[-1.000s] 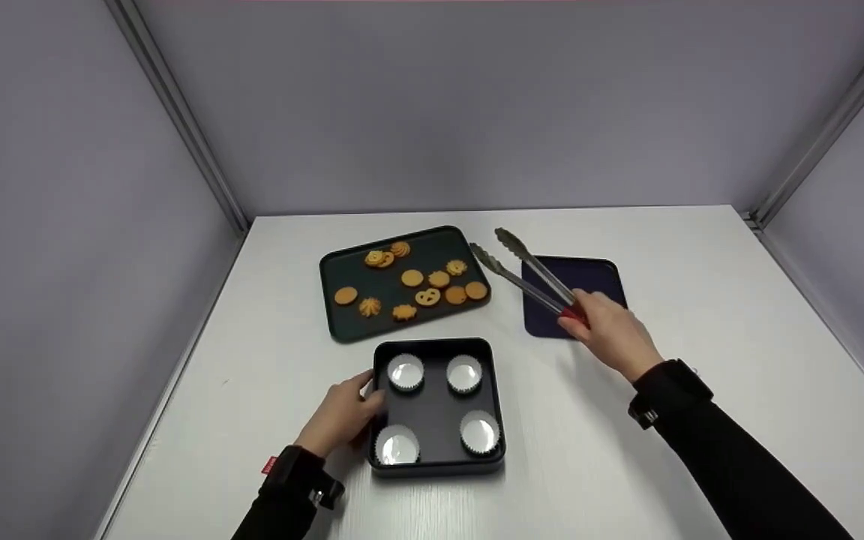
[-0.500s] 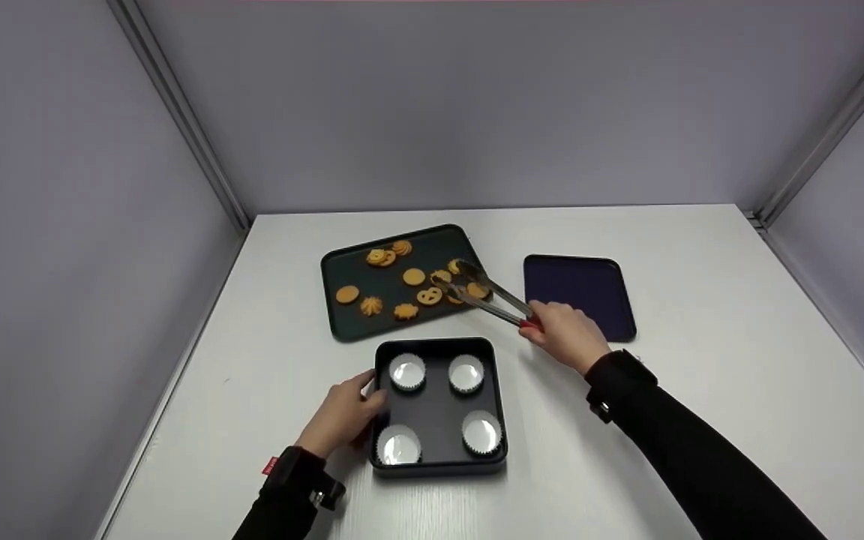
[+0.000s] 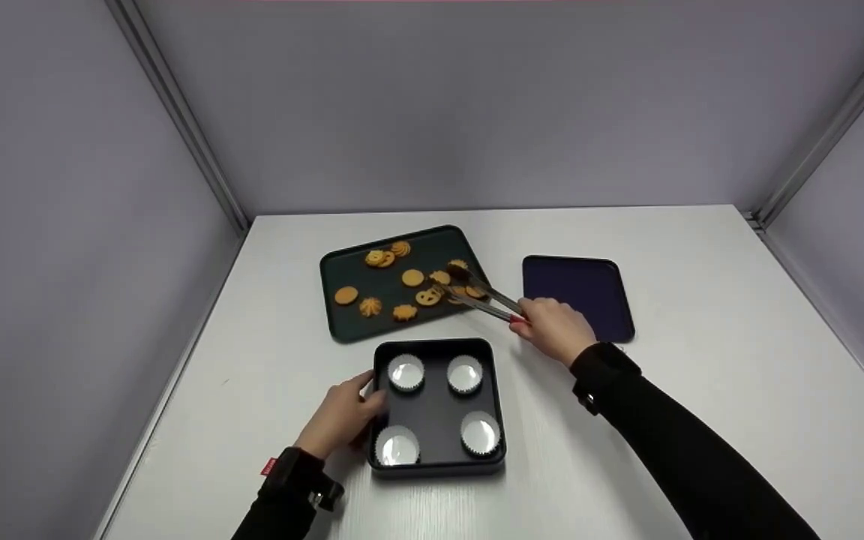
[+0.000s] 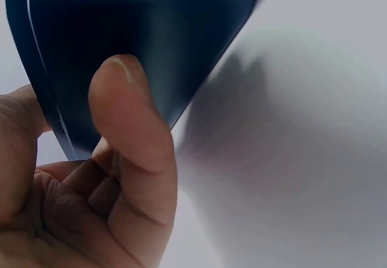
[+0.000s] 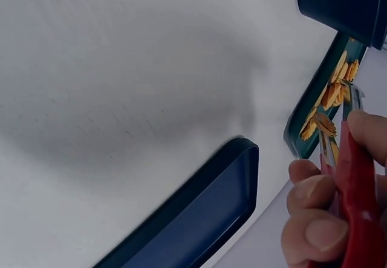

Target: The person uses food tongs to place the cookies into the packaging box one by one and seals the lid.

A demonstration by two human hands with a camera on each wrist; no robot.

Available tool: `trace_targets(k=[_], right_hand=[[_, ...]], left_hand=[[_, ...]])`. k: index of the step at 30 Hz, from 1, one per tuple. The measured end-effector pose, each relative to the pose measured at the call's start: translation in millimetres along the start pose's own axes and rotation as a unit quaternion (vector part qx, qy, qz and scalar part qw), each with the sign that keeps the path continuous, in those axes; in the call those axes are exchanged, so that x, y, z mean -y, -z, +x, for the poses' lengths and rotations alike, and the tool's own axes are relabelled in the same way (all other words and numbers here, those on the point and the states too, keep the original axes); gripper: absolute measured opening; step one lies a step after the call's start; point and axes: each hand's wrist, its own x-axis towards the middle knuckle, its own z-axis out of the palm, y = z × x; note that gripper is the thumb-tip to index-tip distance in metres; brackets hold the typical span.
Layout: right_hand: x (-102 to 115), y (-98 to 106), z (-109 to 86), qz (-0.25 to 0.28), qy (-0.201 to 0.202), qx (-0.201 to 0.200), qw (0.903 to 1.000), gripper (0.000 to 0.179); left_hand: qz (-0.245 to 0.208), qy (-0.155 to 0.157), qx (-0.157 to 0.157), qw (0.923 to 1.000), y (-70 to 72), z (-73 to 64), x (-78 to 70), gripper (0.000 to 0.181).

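Observation:
My right hand [image 3: 558, 328] grips red-handled metal tongs [image 3: 496, 304], also seen in the right wrist view with fingers curled round the red handle [image 5: 357, 189]. The tong tips are parted, down among the cookies at the right part of the dark green tray [image 3: 357, 330]. Whether they touch a cookie is hard to tell. My left hand [image 3: 338, 416] holds the left side of a deep black square baking pan [image 3: 432, 409], thumb against its wall [image 4: 175, 32] in the left wrist view. Inside the pan stand several white paper baking cups [image 3: 405, 373], toward its corners.
Cookies of various shapes lie on the green tray, including a pretzel-shaped one [image 3: 427, 298] and a round one [image 3: 346, 295]. A shallow dark blue tray [image 3: 578, 289] lies to the right. The white table [image 3: 252, 360] is bounded by grey panels [image 3: 432, 112].
My right hand has moved left with the tongs, from above the blue tray down to the cookies on the green tray. The left hand and the pan stay put.

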Motion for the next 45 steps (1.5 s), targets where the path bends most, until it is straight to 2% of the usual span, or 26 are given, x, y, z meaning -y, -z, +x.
trace_targets(k=[11,24,37,45], right_hand=[[6,6,11.5,-0.031,0.002,0.007,0.9995,0.028],[9,11,16.7,-0.03,-0.013,0.018,0.9993,0.021],[5,11,14.0,-0.025,-0.003,0.006,0.9997,0.018],[3,12,7.6,-0.014,0.017,-0.028,0.9994,0.014]], left_hand=[[0.004,0.002,0.0,1.0,0.0,-1.5,0.3,0.054],[0.003,0.004,-0.004,1.0,-0.8,-0.1,-0.1,0.053],[0.003,0.006,-0.006,1.0,-0.7,-0.3,1.4,0.054],[0.006,0.005,-0.01,0.9999,-1.1,0.5,1.4,0.053]])
